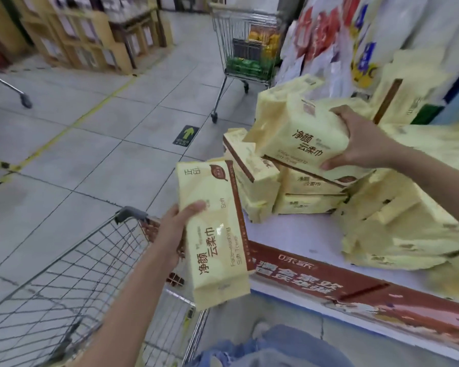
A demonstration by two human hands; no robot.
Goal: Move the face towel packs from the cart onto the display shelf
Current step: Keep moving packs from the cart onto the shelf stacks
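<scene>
Shop aisle, grey tiled floor (96, 144) with a yellow line; a second wire trolley (245, 49) stands far up the aisle. Low left, the silver wire-mesh shopping cart (72, 268) sits just beside the white display shelf with a red printed front band (297, 234).

The left hand (174, 234) is wrapped around one pale-yellow plastic face towel pack with a brown edge stripe (215, 231), thumb across the printed face, other fingers hidden behind. Pack is held above the cart's near corner, long axis running away from the person, its far end tipped toward the shelf edge. It lies right of the palm; the shelf is further right, close.

On the shelf, a loose stack of the same yellow packs (289, 186). The right hand (363, 144) clamps a second yellow pack (302, 133) from its right end, thumb below, fingers over the top, the pack resting tilted on the stack. The right hand is nearer the pile; likely it sets down first, then the left carries its pack rightward.
</scene>
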